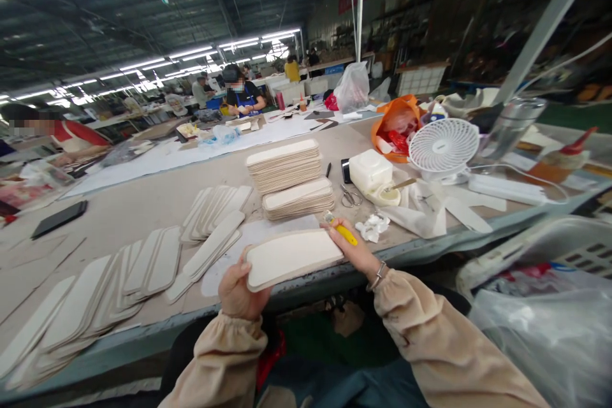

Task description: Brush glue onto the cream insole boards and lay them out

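My left hand (243, 287) grips the left end of a long cream panel (294, 258) with rounded corners and a beige border, tilted over the table's front edge. Closed around a yellow-handled brush (345, 233), my right hand (351, 248) is at the panel's right end; its fingers seem to touch the panel edge. Just beyond stand two stacks of similar panels, a taller back stack (284, 166) and a lower front stack (299, 197). More panels (153, 261) lie fanned out in overlapping rows to the left.
Right of the stacks are scissors (351, 196), a white plastic container (373, 175), crumpled white tissue (373, 227), a white fan (444, 146) and an orange bag (394, 121). A dark tablet-like object (60, 219) lies far left. Co-workers sit at tables beyond.
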{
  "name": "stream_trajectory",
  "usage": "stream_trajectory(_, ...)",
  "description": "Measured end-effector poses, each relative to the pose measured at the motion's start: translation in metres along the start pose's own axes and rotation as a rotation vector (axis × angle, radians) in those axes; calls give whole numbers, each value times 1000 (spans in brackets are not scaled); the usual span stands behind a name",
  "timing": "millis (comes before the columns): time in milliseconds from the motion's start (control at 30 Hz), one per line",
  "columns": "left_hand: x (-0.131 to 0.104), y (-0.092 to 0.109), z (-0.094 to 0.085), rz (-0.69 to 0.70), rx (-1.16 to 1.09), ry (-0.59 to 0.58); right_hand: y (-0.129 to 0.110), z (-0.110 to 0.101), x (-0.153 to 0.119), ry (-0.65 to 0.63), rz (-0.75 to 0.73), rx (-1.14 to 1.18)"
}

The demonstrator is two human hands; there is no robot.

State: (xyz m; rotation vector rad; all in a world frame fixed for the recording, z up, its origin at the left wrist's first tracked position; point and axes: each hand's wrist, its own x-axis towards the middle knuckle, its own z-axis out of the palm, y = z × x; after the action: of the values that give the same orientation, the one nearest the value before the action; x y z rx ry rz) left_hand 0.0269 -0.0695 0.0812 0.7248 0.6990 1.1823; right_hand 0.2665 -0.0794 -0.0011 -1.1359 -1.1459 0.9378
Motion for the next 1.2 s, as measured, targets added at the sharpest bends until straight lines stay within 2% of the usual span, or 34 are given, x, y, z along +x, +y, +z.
stream_trajectory(167,12,9,-7,45,17,31,-4,1,3,12,95,106)
stream_trajectory(333,30,5,-31,6,9,139,1,-3,10,286,35,37)
stream_trajectory(433,43,4,-41,-46,110,167,3,-9,23,363,-1,-35)
stream_trajectory(567,77,13,-39,-60,364,209,-2,-20,64,389,-111,-162)
stream_trajectory(733,146,26,-22,41,632,259,-17,-33,137,466,-148,-455)
stream_trajectory(833,186,23,-19,102,785,294,-15,-36,175,507,-159,-576)
stream_trajectory(933,211,14,-24,154,960,334,-3,-36,200,528,-140,-640)
stream_trajectory(1033,218,6,-32,197,1087,363,13,-37,207,485,-105,-689)
stream_trajectory(1100,215,3,-36,273,1205,347,23,-39,203,438,-97,-711)
stream_trajectory(1133,213,2,-38,329,1289,308,26,-40,200,419,-96,-713)
stream_trajectory(1200,208,0,-40,430,1481,160,32,-44,192,390,-100,-697)
